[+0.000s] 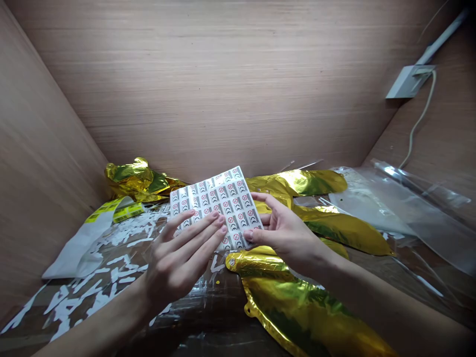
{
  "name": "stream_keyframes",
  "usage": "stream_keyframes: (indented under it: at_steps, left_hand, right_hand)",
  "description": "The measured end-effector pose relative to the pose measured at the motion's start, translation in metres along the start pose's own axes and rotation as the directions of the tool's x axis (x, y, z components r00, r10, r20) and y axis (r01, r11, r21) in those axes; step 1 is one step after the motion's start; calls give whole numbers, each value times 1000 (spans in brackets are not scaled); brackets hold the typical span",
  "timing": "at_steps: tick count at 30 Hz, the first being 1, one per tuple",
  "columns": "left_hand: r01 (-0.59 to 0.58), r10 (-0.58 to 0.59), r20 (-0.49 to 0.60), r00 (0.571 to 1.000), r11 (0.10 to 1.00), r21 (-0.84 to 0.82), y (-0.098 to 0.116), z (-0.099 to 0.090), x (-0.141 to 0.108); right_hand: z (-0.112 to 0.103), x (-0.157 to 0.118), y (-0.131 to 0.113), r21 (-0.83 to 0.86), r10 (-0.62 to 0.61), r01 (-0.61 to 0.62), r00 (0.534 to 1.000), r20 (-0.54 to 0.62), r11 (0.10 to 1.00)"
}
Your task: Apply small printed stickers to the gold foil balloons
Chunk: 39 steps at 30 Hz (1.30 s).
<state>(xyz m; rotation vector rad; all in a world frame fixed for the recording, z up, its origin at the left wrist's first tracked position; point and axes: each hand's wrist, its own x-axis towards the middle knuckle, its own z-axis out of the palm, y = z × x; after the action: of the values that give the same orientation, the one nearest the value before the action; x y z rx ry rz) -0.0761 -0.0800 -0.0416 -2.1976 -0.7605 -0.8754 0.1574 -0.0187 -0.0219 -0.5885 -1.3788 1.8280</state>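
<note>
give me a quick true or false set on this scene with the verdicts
1. The right hand grips the sticker sheet at its right side. True.
2. The sheet's face is blank. False: rows of printed stickers fill it.
3. Fingers of the left hand lie over the sheet's face. True.
4. White scraps lie left of the sheet. True.
5. The scraps are neatly stacked. False: they are scattered.
</note>
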Motion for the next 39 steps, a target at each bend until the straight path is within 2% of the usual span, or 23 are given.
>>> stream_keyframes:
  at_steps: [6, 11, 14, 19, 22, 24, 25, 27, 28, 29, 30, 31, 33, 35, 39]
  left_hand:
    - [-46, 46, -33, 998, 999, -16, -4, -10, 5]
    - [27, -27, -7, 1000, 1000, 5, -1, -7, 11]
    - [68, -68, -4, 998, 997, 43, 3, -4, 15]
    - [-2, 2, -14, 1000, 999, 36, 4, -6, 15]
    - [-16, 16, -32, 999, 1000, 23, 3, -9, 14]
    - [-22, 23, -39, 999, 999, 30, 3, -11, 14]
    - [-30, 31, -41, 999, 999, 34, 3, -11, 14]
    - [-47, 49, -42, 998, 998, 36, 4, -12, 13]
    - [-54, 55, -39, 998, 998, 36, 4, -12, 12]
    - [-56, 57, -37, 998, 998, 36, 4, -12, 11]
    - [-59, 61, -35, 998, 998, 38, 5, -12, 11]
    - [-62, 63, -37, 997, 997, 45, 5, -12, 11]
    - [-69, 72, -48, 996, 996, 62, 6, -13, 11]
    - [-76, 81, -69, 994, 995, 68, 7, -13, 12]
    - [-61, 63, -75, 995, 998, 36, 8, -10, 11]
  right_hand:
    - [0, -5, -7, -62, -37, 32, 996, -78, 998]
    - [-4, -5, -7, -128, -69, 50, 987, -148, 991]
    - [-4, -6, -7, -131, -74, 57, 989, -130, 990]
    - [-2, -8, -7, -119, -42, 34, 997, -71, 992]
    - [-4, -8, -6, -206, -48, 36, 997, -56, 978]
    - [-5, -9, -6, -433, -186, 142, 981, -61, 890]
    - [-5, -10, -6, -592, -307, 218, 950, -51, 776]
    - [-2, -14, -5, -855, -549, 318, 834, 47, 410]
    - [0, -16, -4, -916, -620, 329, 775, 123, 230]
    - [3, -18, -3, -936, -647, 338, 736, 200, 95]
    - [5, -20, -1, -933, -641, 359, 719, 268, 13]
    - [8, -21, 1, -922, -611, 387, 724, 320, -25]
    - [10, -22, 5, -900, -537, 435, 755, 377, -21]
    - [12, -21, 10, -890, -494, 455, 782, 381, 34]
    - [13, -21, 13, -869, -496, 457, 808, 317, 188]
